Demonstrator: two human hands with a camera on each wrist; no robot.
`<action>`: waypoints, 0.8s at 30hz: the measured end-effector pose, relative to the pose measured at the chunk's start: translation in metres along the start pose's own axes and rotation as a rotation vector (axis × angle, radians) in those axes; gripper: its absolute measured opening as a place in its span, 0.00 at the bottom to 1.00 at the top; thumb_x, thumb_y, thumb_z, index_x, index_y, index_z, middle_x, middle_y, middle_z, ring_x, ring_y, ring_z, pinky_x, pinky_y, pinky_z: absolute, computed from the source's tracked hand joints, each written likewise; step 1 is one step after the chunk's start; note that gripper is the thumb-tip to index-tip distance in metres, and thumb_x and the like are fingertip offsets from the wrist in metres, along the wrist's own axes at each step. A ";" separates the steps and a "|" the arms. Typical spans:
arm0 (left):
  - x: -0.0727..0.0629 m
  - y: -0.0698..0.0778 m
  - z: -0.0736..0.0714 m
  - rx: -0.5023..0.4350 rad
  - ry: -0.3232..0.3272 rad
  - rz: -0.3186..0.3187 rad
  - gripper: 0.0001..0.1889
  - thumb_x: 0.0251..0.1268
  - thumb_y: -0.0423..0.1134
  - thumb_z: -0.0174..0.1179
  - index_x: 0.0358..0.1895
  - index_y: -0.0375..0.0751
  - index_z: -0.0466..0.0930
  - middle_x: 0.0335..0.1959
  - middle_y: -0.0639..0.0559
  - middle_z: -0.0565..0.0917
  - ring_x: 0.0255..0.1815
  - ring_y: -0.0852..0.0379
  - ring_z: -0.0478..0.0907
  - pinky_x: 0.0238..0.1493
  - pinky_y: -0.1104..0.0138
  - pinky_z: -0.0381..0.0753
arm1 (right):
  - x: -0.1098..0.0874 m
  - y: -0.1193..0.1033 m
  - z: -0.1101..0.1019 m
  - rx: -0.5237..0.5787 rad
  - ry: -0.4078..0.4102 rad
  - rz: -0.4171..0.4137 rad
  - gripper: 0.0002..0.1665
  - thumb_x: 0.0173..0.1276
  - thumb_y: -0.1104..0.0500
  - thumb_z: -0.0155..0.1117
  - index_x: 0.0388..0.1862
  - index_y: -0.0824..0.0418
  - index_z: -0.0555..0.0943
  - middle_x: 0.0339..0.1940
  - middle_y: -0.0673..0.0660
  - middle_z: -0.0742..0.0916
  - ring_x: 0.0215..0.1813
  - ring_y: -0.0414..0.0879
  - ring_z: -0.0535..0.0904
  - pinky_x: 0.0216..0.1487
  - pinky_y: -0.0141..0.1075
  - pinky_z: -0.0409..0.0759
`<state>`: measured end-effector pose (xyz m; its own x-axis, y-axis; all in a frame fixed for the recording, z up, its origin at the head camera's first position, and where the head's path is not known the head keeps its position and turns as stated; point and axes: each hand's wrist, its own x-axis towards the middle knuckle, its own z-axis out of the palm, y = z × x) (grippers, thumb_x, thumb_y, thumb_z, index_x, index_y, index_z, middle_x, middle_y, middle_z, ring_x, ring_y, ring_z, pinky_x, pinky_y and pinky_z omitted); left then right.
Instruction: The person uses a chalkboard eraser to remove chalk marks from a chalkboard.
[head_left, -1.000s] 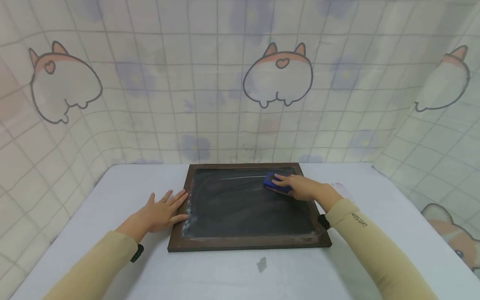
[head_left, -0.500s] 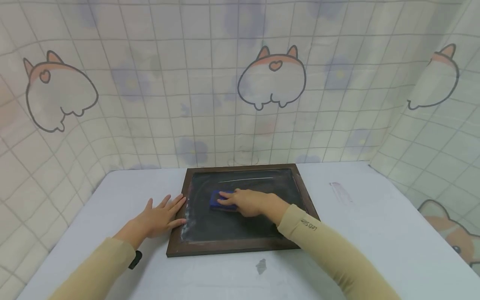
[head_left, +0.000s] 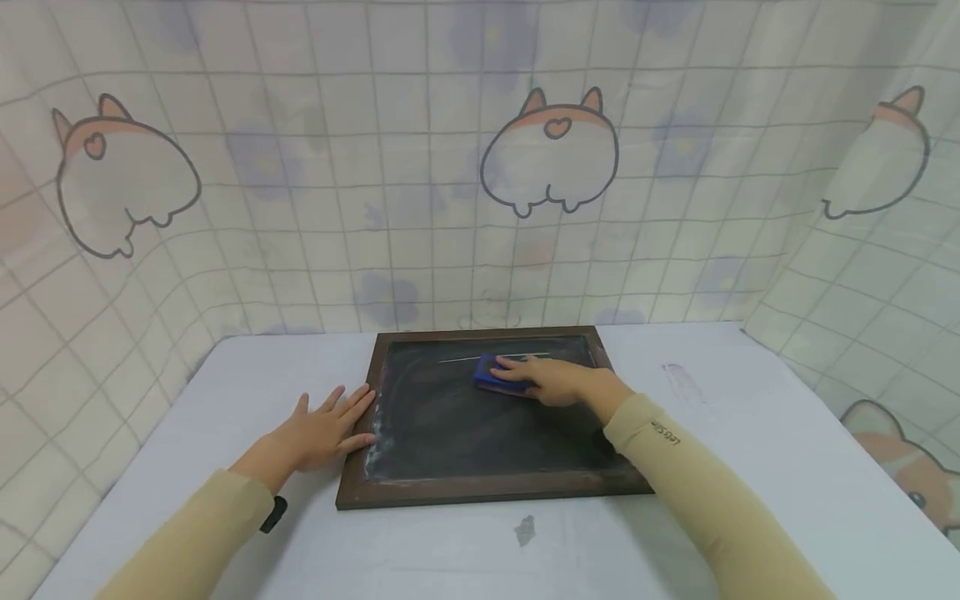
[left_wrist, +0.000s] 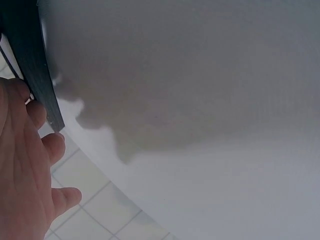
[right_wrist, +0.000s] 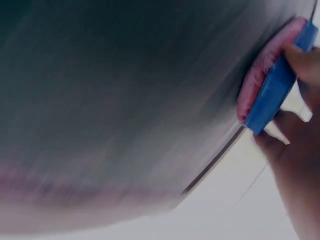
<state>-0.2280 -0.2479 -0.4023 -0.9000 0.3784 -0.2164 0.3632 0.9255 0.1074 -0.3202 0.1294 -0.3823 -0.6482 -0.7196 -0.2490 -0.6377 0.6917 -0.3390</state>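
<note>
A framed blackboard (head_left: 450,433) lies flat on the white table, its dark face smeared with chalk haze. My right hand (head_left: 558,382) grips a blue chalkboard eraser (head_left: 489,375) on the upper middle of the board. In the right wrist view the eraser (right_wrist: 275,92) shows a pink fuzzy pad facing the board, with thumb and fingers on its blue back. Just above it runs a thin white chalk line (head_left: 457,360). My left hand (head_left: 315,437) lies with fingers spread on the left side of the brown frame (head_left: 356,467); the left wrist view shows its fingers (left_wrist: 55,145) at the frame's edge.
The white table (head_left: 435,550) extends around the board, with a grey patch (head_left: 525,530) near the front and a faint reddish smudge (head_left: 682,383) to the right. A checked curtain (head_left: 420,208) with corgi drawings encloses the back and sides.
The right hand swept the eraser from the board's upper right to the left, then back rightward and up to the upper middle. The left hand stayed on the frame.
</note>
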 end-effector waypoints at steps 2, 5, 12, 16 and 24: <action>0.000 0.001 -0.001 -0.009 -0.001 0.004 0.42 0.79 0.63 0.46 0.82 0.35 0.52 0.83 0.38 0.52 0.80 0.30 0.50 0.68 0.24 0.42 | -0.013 0.017 -0.001 -0.040 -0.012 0.064 0.42 0.78 0.75 0.49 0.85 0.55 0.52 0.86 0.58 0.50 0.81 0.71 0.48 0.73 0.67 0.56; 0.000 0.002 -0.002 -0.012 -0.010 -0.003 0.42 0.79 0.63 0.46 0.82 0.35 0.52 0.83 0.38 0.51 0.80 0.30 0.50 0.68 0.24 0.41 | -0.028 0.030 0.000 -0.093 -0.032 0.112 0.47 0.74 0.80 0.46 0.86 0.57 0.47 0.86 0.60 0.47 0.80 0.74 0.45 0.72 0.71 0.52; 0.004 0.000 0.000 0.004 -0.017 -0.010 0.42 0.80 0.63 0.45 0.82 0.36 0.51 0.83 0.38 0.51 0.80 0.31 0.50 0.68 0.25 0.42 | -0.027 0.010 0.002 -0.129 -0.043 0.153 0.50 0.71 0.83 0.45 0.86 0.58 0.44 0.86 0.60 0.45 0.81 0.72 0.44 0.75 0.66 0.50; 0.004 -0.002 0.001 0.012 -0.013 -0.016 0.43 0.80 0.64 0.45 0.82 0.36 0.50 0.83 0.39 0.51 0.80 0.31 0.50 0.68 0.25 0.42 | 0.000 -0.027 0.009 -0.218 -0.059 0.116 0.51 0.72 0.81 0.49 0.87 0.56 0.44 0.86 0.58 0.45 0.82 0.69 0.44 0.77 0.61 0.51; 0.005 -0.003 0.003 0.021 -0.028 -0.021 0.43 0.80 0.65 0.44 0.83 0.37 0.50 0.83 0.39 0.50 0.80 0.31 0.49 0.69 0.25 0.41 | 0.034 -0.104 0.030 -0.400 -0.112 -0.016 0.51 0.77 0.72 0.56 0.87 0.45 0.45 0.86 0.48 0.46 0.83 0.61 0.51 0.78 0.51 0.58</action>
<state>-0.2331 -0.2484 -0.4062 -0.9003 0.3593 -0.2457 0.3500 0.9331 0.0820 -0.2641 0.0312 -0.3825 -0.6017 -0.7174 -0.3513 -0.7731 0.6336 0.0304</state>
